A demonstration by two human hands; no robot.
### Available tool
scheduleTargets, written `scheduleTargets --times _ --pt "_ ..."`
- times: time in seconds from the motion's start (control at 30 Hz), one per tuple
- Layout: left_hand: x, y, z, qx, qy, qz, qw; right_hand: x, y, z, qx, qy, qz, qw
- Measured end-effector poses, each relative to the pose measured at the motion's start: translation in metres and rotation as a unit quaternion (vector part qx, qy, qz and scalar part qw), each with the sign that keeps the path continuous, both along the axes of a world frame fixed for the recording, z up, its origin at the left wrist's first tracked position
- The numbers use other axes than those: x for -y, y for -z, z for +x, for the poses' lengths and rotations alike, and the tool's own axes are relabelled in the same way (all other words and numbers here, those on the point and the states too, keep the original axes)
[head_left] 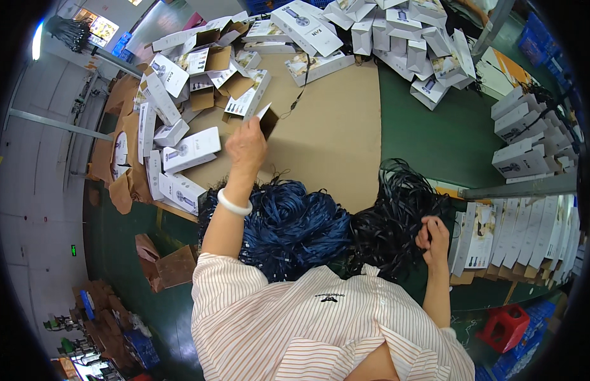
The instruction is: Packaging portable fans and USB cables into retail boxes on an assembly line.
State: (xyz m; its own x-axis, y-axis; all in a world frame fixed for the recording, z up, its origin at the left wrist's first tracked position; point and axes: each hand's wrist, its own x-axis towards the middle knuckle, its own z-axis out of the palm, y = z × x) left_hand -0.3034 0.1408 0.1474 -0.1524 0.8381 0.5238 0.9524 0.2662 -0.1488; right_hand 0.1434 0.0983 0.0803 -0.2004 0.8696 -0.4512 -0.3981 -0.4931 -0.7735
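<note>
My left hand point(246, 145), with a white bangle at the wrist, reaches over the brown tabletop. Its fingers are closed on a small cardboard box point(268, 122), white outside and brown inside, mostly hidden by the hand. Close to my body lies a tangled heap of dark blue straps point(298, 219). To its right is a heap of black straps point(396, 213). At the right edge of the black heap, my right hand point(433, 236) has its fingers curled in; whatever they pinch is too small to make out. A thin black wrist strap point(300, 95) hangs across a box farther off.
White printed fan boxes point(193, 150) lie scattered along the left and far sides. More white boxes point(403, 38) are piled at the far right. Upright rows of boxes point(517, 235) stand on my right, above a red stool point(503, 327). An empty brown carton point(175, 267) sits at lower left.
</note>
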Motion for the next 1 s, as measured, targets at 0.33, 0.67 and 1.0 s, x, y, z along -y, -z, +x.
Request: scheduleTargets --times 0.33,0.67,1.0 --pt "0.018 -0.103 0.163 0.494 0.342 -0.338 0.724 -0.045 -0.181 -0.078 -0.291 -0.065 0.203 0.933" --pt "0.005 -0.04 0.224 0.65 0.45 -0.447 0.418 0.018 -0.152 -0.043 0.36 -0.276 0.595 0.664" --pt "0.011 -0.05 0.231 0.571 0.416 -0.446 0.549 0.043 -0.161 -0.01 0.478 -0.232 0.606 0.592"
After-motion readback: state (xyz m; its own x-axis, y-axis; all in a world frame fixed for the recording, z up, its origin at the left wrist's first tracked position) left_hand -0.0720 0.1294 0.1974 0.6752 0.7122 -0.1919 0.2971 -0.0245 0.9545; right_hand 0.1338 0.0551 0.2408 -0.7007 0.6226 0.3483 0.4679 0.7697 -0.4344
